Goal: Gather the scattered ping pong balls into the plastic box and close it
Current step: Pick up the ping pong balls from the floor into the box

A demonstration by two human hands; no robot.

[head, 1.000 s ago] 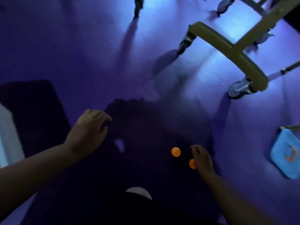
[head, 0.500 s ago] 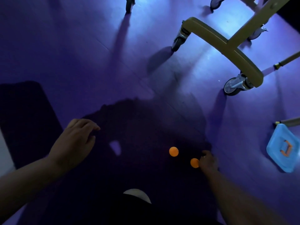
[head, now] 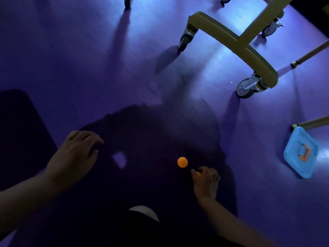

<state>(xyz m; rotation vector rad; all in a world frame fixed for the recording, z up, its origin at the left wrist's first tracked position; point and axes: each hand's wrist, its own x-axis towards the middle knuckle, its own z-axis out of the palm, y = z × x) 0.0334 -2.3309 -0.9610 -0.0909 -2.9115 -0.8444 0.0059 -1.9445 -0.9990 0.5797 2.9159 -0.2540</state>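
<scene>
Now-curled right hand (head: 205, 180) around ball (head: 198, 174)

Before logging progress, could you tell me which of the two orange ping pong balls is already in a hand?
The ball pinched in the right hand, only an orange sliver showing between its fingers. The other ball lies free on the floor, up-left.

I'm looking down at two bare forearms here, no sleeves in sight on either one, no watch, no bands, no gloves. The left hand (head: 74, 155) is uncovered, and no rings show on the fingers I can make out. The right hand (head: 205, 180) is uncovered too, dim in the shadow. Down at the near edge I've got dark clothing with a small pale curved patch on it.
</scene>
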